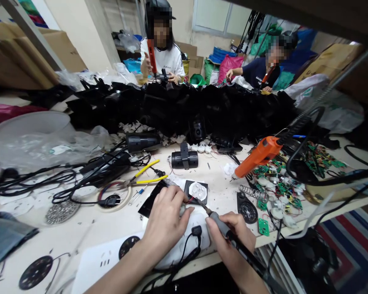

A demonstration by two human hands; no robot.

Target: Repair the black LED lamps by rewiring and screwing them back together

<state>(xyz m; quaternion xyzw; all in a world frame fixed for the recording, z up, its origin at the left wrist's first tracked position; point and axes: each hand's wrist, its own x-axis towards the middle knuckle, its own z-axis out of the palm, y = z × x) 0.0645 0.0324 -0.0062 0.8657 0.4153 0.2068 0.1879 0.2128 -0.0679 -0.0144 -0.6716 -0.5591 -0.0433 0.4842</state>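
Observation:
My right hand [233, 234] is wrapped round a soldering iron [219, 223] with a grey grip, its tip pointing at a white lamp disc [198, 190] with several round lenses. That disc lies on a black square plate. Close to the plate's left edge, my left hand [170, 210] has its fingers bent in a pinch; what they hold is hidden, though a short red wire shows by the fingertips. Beneath both hands lies a white power strip [187, 241] with a black plug [196, 231] in it. Yellow-handled pliers [145, 173] rest beyond my left hand.
An orange electric screwdriver [257, 157] hangs at the right, above a heap of green circuit boards [276, 183]. Black cylindrical housings [184, 159] stand mid-table, before a large black pile [184, 106]. Black cables [70, 179] lie left. Two people work across the table.

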